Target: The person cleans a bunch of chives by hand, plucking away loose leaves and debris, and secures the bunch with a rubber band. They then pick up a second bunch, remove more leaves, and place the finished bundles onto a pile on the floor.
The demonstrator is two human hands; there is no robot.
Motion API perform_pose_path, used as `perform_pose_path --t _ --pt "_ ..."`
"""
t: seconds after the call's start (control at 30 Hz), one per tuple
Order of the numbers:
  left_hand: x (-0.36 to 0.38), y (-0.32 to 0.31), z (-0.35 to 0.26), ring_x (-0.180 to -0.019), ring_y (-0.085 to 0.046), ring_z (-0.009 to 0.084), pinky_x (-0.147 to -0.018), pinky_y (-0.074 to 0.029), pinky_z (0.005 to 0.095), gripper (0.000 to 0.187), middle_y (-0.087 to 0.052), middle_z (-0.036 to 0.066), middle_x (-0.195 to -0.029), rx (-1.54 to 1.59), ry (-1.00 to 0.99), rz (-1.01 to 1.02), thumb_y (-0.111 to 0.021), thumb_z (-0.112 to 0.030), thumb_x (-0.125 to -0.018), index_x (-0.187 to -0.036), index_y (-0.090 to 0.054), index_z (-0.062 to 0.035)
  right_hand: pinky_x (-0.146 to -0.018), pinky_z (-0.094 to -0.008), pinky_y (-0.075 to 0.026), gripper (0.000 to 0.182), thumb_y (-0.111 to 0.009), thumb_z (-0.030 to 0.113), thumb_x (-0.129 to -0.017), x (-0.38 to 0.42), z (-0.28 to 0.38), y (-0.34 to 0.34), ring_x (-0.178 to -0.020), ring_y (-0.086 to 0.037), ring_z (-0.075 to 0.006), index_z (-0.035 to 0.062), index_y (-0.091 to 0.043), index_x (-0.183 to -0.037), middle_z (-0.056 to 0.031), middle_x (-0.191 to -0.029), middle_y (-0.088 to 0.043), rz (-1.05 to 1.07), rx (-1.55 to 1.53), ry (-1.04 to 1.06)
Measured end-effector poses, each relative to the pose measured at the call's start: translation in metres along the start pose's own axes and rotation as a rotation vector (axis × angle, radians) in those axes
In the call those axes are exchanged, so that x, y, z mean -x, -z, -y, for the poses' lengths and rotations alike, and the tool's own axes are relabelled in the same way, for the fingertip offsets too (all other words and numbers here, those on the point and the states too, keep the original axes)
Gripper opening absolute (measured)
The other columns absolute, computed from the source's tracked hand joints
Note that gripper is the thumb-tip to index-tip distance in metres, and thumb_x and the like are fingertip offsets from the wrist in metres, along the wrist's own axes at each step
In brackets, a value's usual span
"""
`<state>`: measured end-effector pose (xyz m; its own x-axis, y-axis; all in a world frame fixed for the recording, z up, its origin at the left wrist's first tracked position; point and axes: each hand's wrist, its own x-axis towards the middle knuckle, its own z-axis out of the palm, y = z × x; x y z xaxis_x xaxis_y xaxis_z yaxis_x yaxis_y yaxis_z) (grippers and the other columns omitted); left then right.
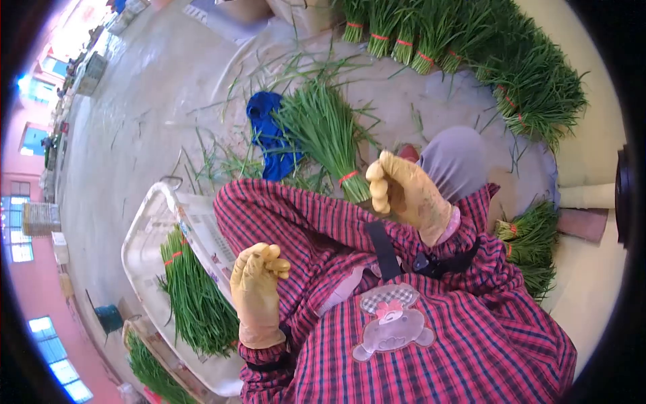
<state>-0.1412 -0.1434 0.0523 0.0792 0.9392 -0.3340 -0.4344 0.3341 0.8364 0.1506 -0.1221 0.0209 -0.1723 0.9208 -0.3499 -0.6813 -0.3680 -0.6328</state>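
My left hand (pixel 259 293), in a yellowish glove, hovers beside the white plastic basket (pixel 145 232), its fingers curled in. Farther right and forward, my right hand (pixel 412 196) is raised over my lap, gloved alike, with bent fingers pressed together. Whatever either hand may hold is too small or hidden to make out. Just beyond my right hand, a bundle of green chives (pixel 323 128) with a red band near its cut ends lies on the floor. Another banded chive bundle (pixel 198 296) rests inside the basket.
A crumpled blue cloth (pixel 266 131) touches the floor bundle, with loose leaves scattered around it. Several banded bundles (pixel 511 74) line the wall at upper right. More chives (pixel 531 246) lie by my right side. A second container (pixel 151 367) with greens stands at lower left.
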Motion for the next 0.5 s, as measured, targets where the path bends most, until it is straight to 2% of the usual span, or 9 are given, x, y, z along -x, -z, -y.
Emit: perform_pose_path --t 0.07,0.13,0.27,0.3,0.33,0.4,0.5 --pt "0.012 0.0 -0.003 -0.077 -0.065 0.0178 -0.068 -0.051 0.0285 0.025 -0.068 0.013 -0.101 -0.096 0.05 -0.035 -0.059 -0.02 -0.094 -0.106 -0.062 0.002 -0.058 -0.0264 -0.047 0.042 -0.044 0.04 -0.102 -0.007 -0.004 0.007 -0.061 -0.058 -0.0135 0.0035 -0.064 -0.094 -0.0012 -0.068 -0.06 -0.001 0.045 0.056" --pt "0.027 -0.003 -0.008 -0.076 -0.065 0.0161 -0.068 -0.051 0.0265 0.023 -0.068 0.013 -0.098 -0.356 0.093 0.128 -0.058 -0.018 -0.095 -0.103 -0.063 0.0026 -0.057 -0.0262 -0.045 0.046 -0.041 0.041 -0.102 -0.008 -0.004 0.008 -0.06 -0.056 -0.0128 0.0023 -0.065 -0.098 -0.0012 -0.068 -0.059 -0.054 0.07 0.042" --pt "0.063 -0.006 -0.017 -0.074 -0.061 0.0088 -0.064 -0.046 0.0188 0.013 -0.069 0.012 -0.096 -0.408 0.409 0.221 -0.06 -0.008 -0.092 -0.099 -0.065 0.002 -0.054 -0.025 -0.041 0.049 -0.04 0.042 -0.102 -0.01 -0.002 0.01 -0.058 -0.053 -0.0121 -0.0002 -0.065 -0.104 -0.0009 -0.069 -0.059 -0.065 0.053 0.093" --pt "0.067 -0.006 -0.018 -0.072 -0.059 0.0064 -0.064 -0.046 0.0175 0.013 -0.069 0.011 -0.097 -0.46 0.493 0.297 -0.06 -0.007 -0.092 -0.102 -0.065 0.0013 -0.054 -0.0249 -0.04 0.048 -0.039 0.041 -0.103 -0.01 -0.001 0.009 -0.058 -0.052 -0.012 -0.0003 -0.065 -0.104 -0.0011 -0.068 -0.058 -0.062 0.075 0.101" --pt "0.072 -0.005 -0.016 -0.076 -0.062 0.0098 -0.067 -0.049 0.0213 0.015 -0.07 0.009 -0.096 -0.501 0.479 0.272 -0.06 -0.007 -0.092 -0.103 -0.066 0.0018 -0.053 -0.0248 -0.039 0.048 -0.039 0.04 -0.103 -0.014 -0.007 0.005 -0.058 -0.051 -0.012 -0.0004 -0.065 -0.104 -0.0013 -0.068 -0.058 -0.063 0.105 0.117" --pt "0.072 -0.021 -0.005 -0.081 -0.066 0.0157 -0.071 -0.051 0.0268 0.014 -0.071 0.008 -0.095 -0.88 0.039 0.424 -0.061 -0.007 -0.09 -0.101 -0.069 -0.0021 -0.053 -0.0247 -0.037 0.048 -0.038 0.039 -0.103 -0.015 -0.004 0.003 -0.058 -0.05 -0.0116 -0.0007 -0.065 -0.104 -0.0016 -0.068 -0.058 -0.037 0.098 0.108" --pt "0.068 -0.038 0.002 -0.089 -0.068 0.0207 -0.078 -0.052 0.0306 0.015 -0.071 0.008 -0.095 -1.042 0.065 0.477 -0.063 -0.007 -0.087 -0.101 -0.07 -0.0072 -0.053 -0.0243 -0.037 0.047 -0.039 0.039 -0.103 -0.018 -0.005 0.003 -0.058 -0.049 -0.011 -0.0001 -0.066 -0.103 -0.0014 -0.069 -0.057 -0.016 0.097 0.028"
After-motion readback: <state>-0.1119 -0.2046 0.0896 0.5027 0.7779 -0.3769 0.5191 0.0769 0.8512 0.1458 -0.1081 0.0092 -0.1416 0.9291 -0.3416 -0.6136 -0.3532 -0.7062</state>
